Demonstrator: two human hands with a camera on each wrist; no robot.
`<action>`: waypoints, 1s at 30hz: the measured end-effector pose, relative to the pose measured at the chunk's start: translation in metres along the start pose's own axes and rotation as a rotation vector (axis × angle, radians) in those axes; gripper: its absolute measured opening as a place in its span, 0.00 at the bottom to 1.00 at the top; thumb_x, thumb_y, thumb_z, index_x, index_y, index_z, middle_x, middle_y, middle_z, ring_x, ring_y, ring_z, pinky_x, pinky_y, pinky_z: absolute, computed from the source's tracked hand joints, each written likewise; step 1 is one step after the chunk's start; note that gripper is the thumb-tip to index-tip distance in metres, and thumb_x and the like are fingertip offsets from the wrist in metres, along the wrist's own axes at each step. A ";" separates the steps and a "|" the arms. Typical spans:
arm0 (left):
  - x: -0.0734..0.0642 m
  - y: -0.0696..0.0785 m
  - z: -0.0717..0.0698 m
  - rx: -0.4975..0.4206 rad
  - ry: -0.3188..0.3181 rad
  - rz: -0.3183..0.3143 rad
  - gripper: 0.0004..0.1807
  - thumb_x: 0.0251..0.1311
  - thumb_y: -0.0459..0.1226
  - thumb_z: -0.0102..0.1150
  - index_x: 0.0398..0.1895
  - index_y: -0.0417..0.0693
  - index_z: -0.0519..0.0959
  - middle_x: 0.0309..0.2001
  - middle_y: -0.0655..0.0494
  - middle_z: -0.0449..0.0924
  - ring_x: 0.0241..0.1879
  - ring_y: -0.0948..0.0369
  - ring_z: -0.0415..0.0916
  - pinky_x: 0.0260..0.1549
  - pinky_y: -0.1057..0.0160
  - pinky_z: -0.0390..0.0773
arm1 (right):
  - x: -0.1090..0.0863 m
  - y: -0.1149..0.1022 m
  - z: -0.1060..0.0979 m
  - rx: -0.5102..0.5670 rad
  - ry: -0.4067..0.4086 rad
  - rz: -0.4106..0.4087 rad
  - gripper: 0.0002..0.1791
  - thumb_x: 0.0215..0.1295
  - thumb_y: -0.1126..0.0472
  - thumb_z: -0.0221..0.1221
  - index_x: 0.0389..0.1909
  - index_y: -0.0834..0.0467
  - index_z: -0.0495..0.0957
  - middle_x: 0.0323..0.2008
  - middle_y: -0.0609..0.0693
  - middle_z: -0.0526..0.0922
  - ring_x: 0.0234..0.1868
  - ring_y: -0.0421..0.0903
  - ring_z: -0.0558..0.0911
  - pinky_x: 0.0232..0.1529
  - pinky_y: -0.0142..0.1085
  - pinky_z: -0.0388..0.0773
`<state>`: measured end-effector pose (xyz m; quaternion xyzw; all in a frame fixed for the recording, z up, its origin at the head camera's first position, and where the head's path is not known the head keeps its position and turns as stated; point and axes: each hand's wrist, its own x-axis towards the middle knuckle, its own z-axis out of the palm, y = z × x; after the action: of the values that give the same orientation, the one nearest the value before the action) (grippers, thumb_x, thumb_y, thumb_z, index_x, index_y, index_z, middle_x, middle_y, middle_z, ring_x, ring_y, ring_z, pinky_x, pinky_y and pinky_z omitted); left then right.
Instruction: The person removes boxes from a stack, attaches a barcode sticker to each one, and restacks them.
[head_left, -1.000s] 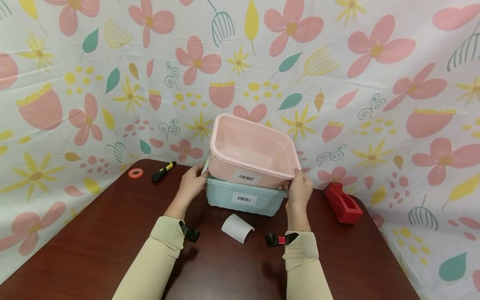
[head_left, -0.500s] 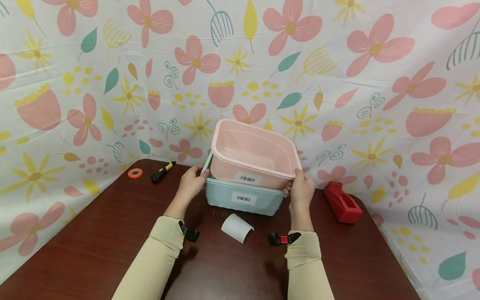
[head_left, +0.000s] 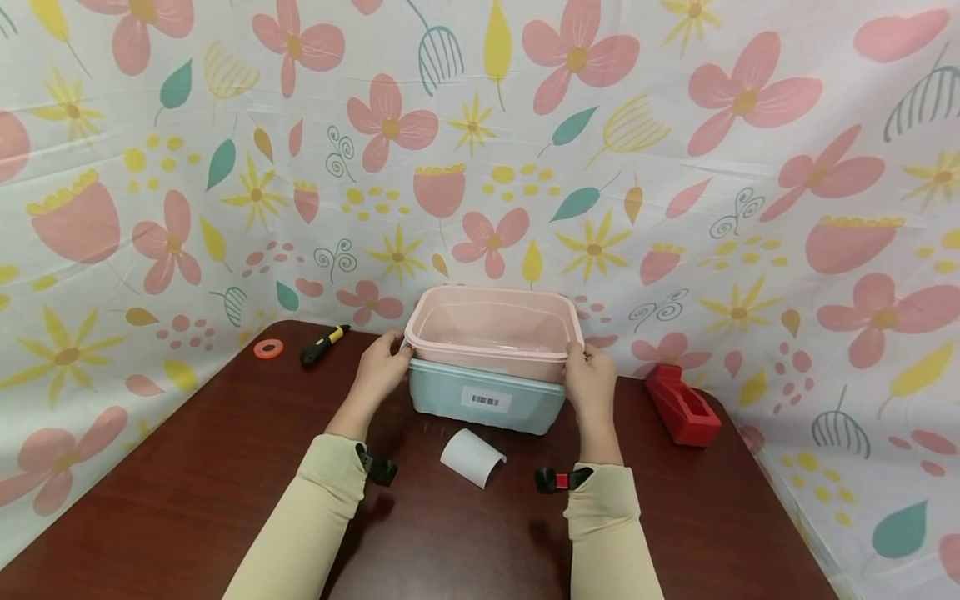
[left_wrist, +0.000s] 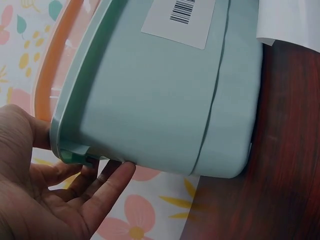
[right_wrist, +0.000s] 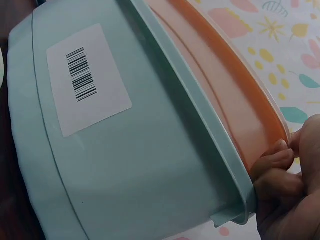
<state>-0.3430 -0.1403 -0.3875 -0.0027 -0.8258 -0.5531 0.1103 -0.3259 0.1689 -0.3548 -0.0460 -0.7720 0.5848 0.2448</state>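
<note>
A pink plastic bin point(head_left: 498, 364) sits partly down inside a light blue bin point(head_left: 442, 395), its rim nearly level. My left hand point(head_left: 380, 368) holds the blue bin's left end; in the left wrist view, the thumb lies at the rim and the fingers reach beneath it. At the right end, my right hand point(head_left: 591, 385) grips the pink bin's rim, its curled fingers also close against the blue rim in the right wrist view. A barcode label point(right_wrist: 85, 80) is stuck on the blue bin's front. The pink bin's lower part is hidden inside the blue one.
A curved piece of white paper point(head_left: 472, 457) lies on the dark wooden table point(head_left: 465, 550) before the bins. Left are an orange tape roll point(head_left: 267, 348) and a black-and-yellow tool point(head_left: 324, 345). A red tape dispenser point(head_left: 682, 406) stands right. Flowered cloth point(head_left: 480, 150) hangs behind.
The pink bin has come down from a tilt into the blue bin and levelled out. My right hand has moved slightly left with it; my left hand has stayed at the blue bin's end.
</note>
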 end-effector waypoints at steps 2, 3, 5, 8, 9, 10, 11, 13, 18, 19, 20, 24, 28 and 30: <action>0.000 0.000 0.000 0.003 -0.005 -0.003 0.24 0.74 0.46 0.50 0.69 0.48 0.71 0.66 0.44 0.72 0.51 0.48 0.81 0.42 0.54 0.84 | 0.000 0.001 0.000 -0.077 0.030 -0.036 0.20 0.70 0.57 0.49 0.20 0.61 0.75 0.12 0.50 0.73 0.12 0.43 0.67 0.14 0.34 0.63; -0.001 0.000 0.000 0.003 -0.008 -0.004 0.25 0.74 0.46 0.50 0.69 0.48 0.71 0.66 0.44 0.72 0.51 0.48 0.81 0.42 0.54 0.84 | -0.001 0.001 0.000 -0.117 0.043 -0.053 0.20 0.70 0.57 0.49 0.18 0.60 0.74 0.11 0.50 0.72 0.13 0.44 0.67 0.15 0.34 0.63; -0.001 0.000 -0.001 0.000 -0.008 -0.004 0.25 0.74 0.46 0.50 0.69 0.48 0.71 0.66 0.43 0.72 0.51 0.48 0.81 0.42 0.54 0.84 | -0.001 0.001 -0.001 -0.177 0.060 -0.084 0.20 0.69 0.56 0.49 0.16 0.58 0.72 0.11 0.48 0.69 0.15 0.47 0.66 0.16 0.36 0.63; -0.001 0.000 -0.001 -0.006 -0.007 0.000 0.25 0.74 0.46 0.51 0.69 0.48 0.71 0.65 0.43 0.72 0.51 0.48 0.80 0.42 0.54 0.84 | 0.000 0.002 -0.002 -0.235 0.074 -0.111 0.21 0.68 0.56 0.50 0.13 0.56 0.66 0.09 0.46 0.61 0.16 0.48 0.63 0.17 0.38 0.60; 0.000 0.000 -0.001 -0.009 -0.008 0.002 0.25 0.74 0.46 0.51 0.69 0.48 0.71 0.64 0.43 0.73 0.52 0.48 0.80 0.43 0.53 0.84 | 0.000 0.002 -0.002 -0.247 0.080 -0.120 0.21 0.67 0.56 0.50 0.12 0.55 0.66 0.09 0.45 0.60 0.17 0.48 0.63 0.17 0.38 0.59; 0.000 0.000 -0.001 -0.012 -0.008 0.003 0.25 0.74 0.46 0.51 0.69 0.48 0.71 0.64 0.43 0.73 0.52 0.48 0.80 0.43 0.52 0.84 | 0.000 0.003 -0.002 -0.254 0.087 -0.128 0.21 0.67 0.57 0.50 0.12 0.55 0.65 0.09 0.44 0.60 0.17 0.49 0.63 0.17 0.38 0.59; 0.000 0.000 -0.001 -0.015 -0.009 0.003 0.25 0.74 0.46 0.50 0.69 0.48 0.71 0.64 0.43 0.73 0.52 0.48 0.80 0.44 0.51 0.83 | 0.001 0.003 -0.002 -0.258 0.088 -0.127 0.22 0.67 0.56 0.50 0.12 0.54 0.65 0.08 0.44 0.59 0.17 0.49 0.62 0.17 0.39 0.58; 0.001 0.000 -0.001 -0.020 -0.010 0.003 0.25 0.74 0.46 0.50 0.69 0.47 0.71 0.64 0.43 0.73 0.52 0.47 0.80 0.45 0.49 0.83 | 0.001 0.004 -0.002 -0.263 0.089 -0.128 0.22 0.67 0.56 0.50 0.11 0.54 0.64 0.08 0.45 0.59 0.16 0.49 0.62 0.17 0.38 0.58; 0.000 0.001 -0.002 -0.013 -0.021 -0.013 0.25 0.74 0.46 0.50 0.70 0.47 0.69 0.66 0.43 0.71 0.52 0.47 0.80 0.45 0.50 0.83 | 0.002 0.010 0.000 -0.257 0.114 -0.162 0.23 0.67 0.56 0.50 0.11 0.54 0.60 0.10 0.47 0.58 0.16 0.48 0.58 0.17 0.39 0.56; 0.000 0.001 -0.003 -0.010 -0.024 -0.017 0.26 0.74 0.46 0.50 0.70 0.47 0.69 0.66 0.42 0.71 0.53 0.47 0.80 0.45 0.50 0.83 | 0.002 0.011 0.002 -0.253 0.120 -0.171 0.23 0.68 0.56 0.50 0.12 0.54 0.59 0.10 0.47 0.57 0.16 0.48 0.57 0.17 0.39 0.56; 0.000 0.001 -0.004 -0.007 -0.025 -0.021 0.26 0.74 0.46 0.49 0.70 0.47 0.69 0.66 0.42 0.70 0.53 0.47 0.80 0.44 0.51 0.83 | 0.002 0.013 0.003 -0.249 0.125 -0.181 0.23 0.68 0.56 0.50 0.12 0.54 0.59 0.10 0.48 0.57 0.16 0.48 0.57 0.17 0.39 0.56; 0.000 0.001 -0.007 -0.002 -0.019 -0.024 0.26 0.74 0.45 0.49 0.71 0.47 0.68 0.66 0.42 0.70 0.53 0.47 0.80 0.45 0.50 0.83 | 0.002 0.015 0.009 -0.225 0.125 -0.192 0.24 0.70 0.55 0.51 0.13 0.54 0.60 0.12 0.50 0.61 0.19 0.50 0.62 0.20 0.41 0.61; 0.000 0.000 -0.008 0.008 -0.016 -0.020 0.25 0.75 0.46 0.48 0.71 0.48 0.68 0.67 0.43 0.70 0.53 0.47 0.79 0.44 0.52 0.83 | 0.001 0.015 0.011 -0.213 0.135 -0.196 0.22 0.70 0.55 0.52 0.15 0.58 0.69 0.15 0.53 0.70 0.22 0.51 0.67 0.24 0.41 0.64; 0.000 0.000 -0.008 0.010 -0.016 -0.022 0.25 0.75 0.46 0.48 0.71 0.48 0.68 0.67 0.43 0.70 0.54 0.48 0.79 0.44 0.52 0.83 | 0.000 0.015 0.010 -0.207 0.137 -0.194 0.21 0.70 0.55 0.53 0.18 0.60 0.74 0.17 0.54 0.73 0.23 0.51 0.68 0.25 0.41 0.64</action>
<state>-0.3413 -0.1474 -0.3851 0.0024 -0.8294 -0.5501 0.0977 -0.3340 0.1644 -0.3702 -0.0361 -0.8104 0.4712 0.3463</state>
